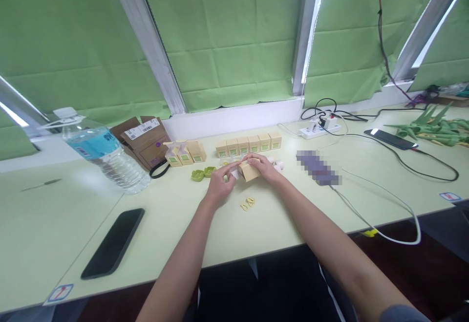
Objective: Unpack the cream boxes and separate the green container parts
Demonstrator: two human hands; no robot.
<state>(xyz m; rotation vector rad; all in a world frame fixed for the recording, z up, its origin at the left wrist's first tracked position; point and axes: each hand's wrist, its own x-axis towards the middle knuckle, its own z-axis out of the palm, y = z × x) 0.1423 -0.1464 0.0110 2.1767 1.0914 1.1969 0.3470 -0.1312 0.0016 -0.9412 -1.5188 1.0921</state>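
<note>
The box [251,172] sat between the left hand [220,185] and right hand [264,166], over the table [205,224], its flap [235,173] facing left. The right grip clasped it from above; whether the left pinched the flap, I couldn't tell.

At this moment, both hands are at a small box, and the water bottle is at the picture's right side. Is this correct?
No: the head view shows the water bottle at the picture's left side. The left hand and right hand are indeed at a small box.
</note>
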